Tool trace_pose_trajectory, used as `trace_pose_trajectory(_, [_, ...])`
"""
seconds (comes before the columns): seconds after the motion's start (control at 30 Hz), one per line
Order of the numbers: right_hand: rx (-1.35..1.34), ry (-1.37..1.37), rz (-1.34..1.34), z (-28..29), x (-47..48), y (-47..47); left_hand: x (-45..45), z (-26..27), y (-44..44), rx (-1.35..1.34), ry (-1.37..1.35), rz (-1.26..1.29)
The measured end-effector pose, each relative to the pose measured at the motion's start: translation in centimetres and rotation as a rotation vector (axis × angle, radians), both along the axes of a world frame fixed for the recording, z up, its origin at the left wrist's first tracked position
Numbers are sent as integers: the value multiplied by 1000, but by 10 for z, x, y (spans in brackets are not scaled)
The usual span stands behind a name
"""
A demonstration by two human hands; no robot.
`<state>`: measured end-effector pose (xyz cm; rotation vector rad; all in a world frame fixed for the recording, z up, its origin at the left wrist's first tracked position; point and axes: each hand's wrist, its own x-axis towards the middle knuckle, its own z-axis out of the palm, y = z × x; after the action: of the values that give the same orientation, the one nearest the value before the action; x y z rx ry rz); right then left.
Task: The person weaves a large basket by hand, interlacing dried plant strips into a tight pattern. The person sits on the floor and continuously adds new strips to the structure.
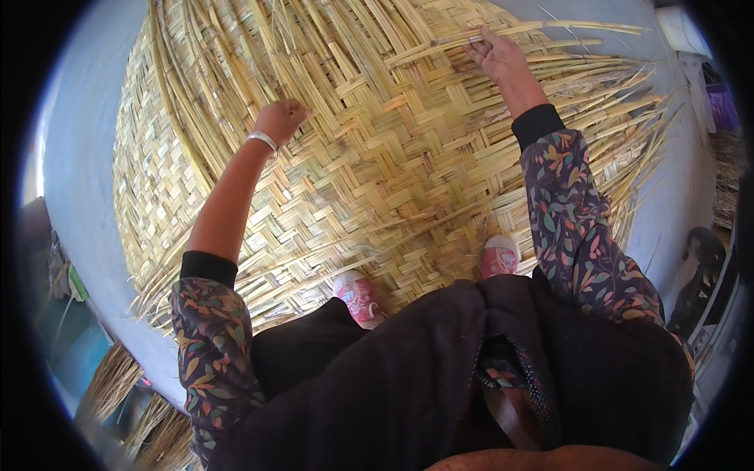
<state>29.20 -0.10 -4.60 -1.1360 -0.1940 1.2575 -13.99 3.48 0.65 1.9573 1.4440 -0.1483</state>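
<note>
A large woven mat of split cane or reed (pixel 377 194) lies before me, with long loose strips fanning out at its top and right. My right hand (pixel 495 56) pinches a cane strip (pixel 436 46) that lies crosswise over the upright strips near the mat's top. My left hand (pixel 283 120), a metal bangle (pixel 263 140) on its wrist, is over the upper left part of the mat, beside the upright strips (pixel 224 88). Its fingers are curled and slightly blurred; whether they hold a strip I cannot tell.
My feet in patterned red socks (pixel 357 297) rest on the mat's near part. Bundles of thin dry stalks (pixel 112 380) lie at the lower left, beyond the pale floor (pixel 88 176). A purple object (pixel 722 106) and dark items (pixel 701 277) are along the right edge.
</note>
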Motion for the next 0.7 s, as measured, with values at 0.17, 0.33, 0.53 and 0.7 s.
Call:
trace_pose_trajectory(0.17, [-75,16,-108,-8,-9,-27,16,8,-24,38,118,-51])
trace_pose_trajectory(0.33, [-45,-19,-137,9,-25,-22,20,12,-35,372,218,-181])
trace_pose_trajectory(0.53, [-8,205,155,3,-39,-17,61,1,-51,639,90,-465])
trace_pose_trajectory(0.7, [2,114,233,10,-85,-23,74,-11,-50,548,211,-560])
